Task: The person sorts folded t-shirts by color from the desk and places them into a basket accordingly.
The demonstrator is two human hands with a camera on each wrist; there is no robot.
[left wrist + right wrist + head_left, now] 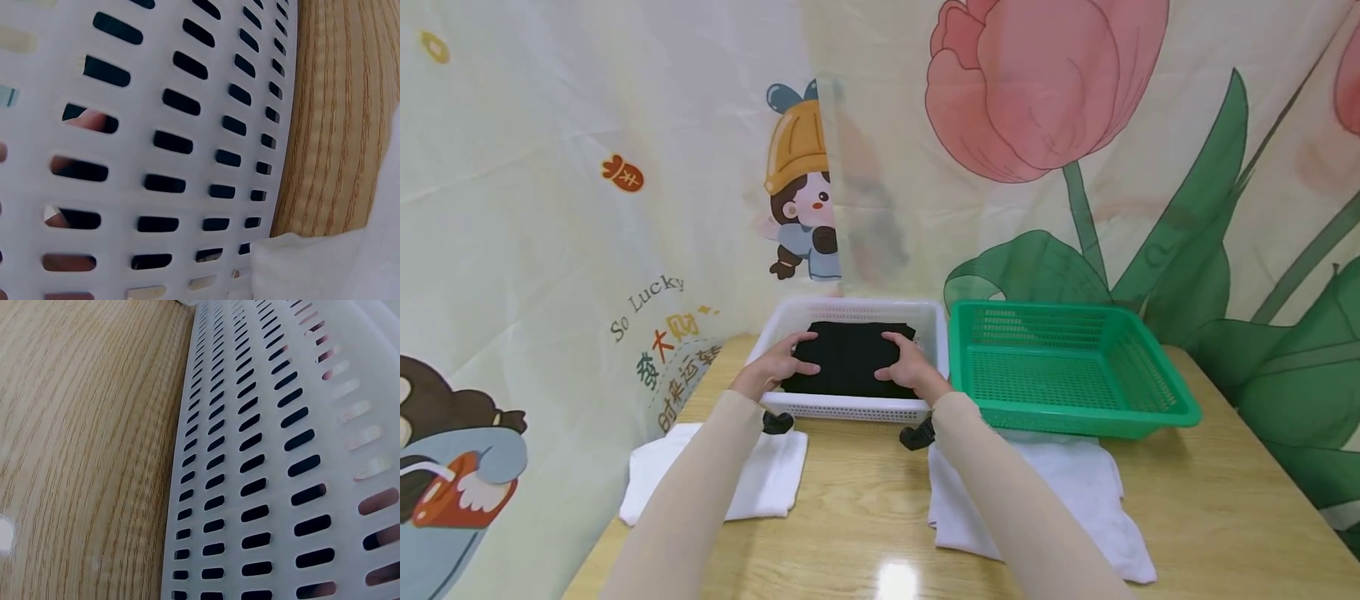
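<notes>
Touching two ends of the black cloth (848,360), the left hand (772,365) and right hand (913,367) have spread fingers in the head view; it lies in the white basket (850,410) by the far edge of the worktop (850,487). The left wrist view shows a white cloth (315,265); the right wrist view, maybe black cloth through basket holes.

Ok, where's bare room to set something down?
Bare tabletop lies between left cloth and right cloth, and right of the latter. The green basket looks empty. Crowded: the white basket, with black cloth, left hand and right hand.
</notes>
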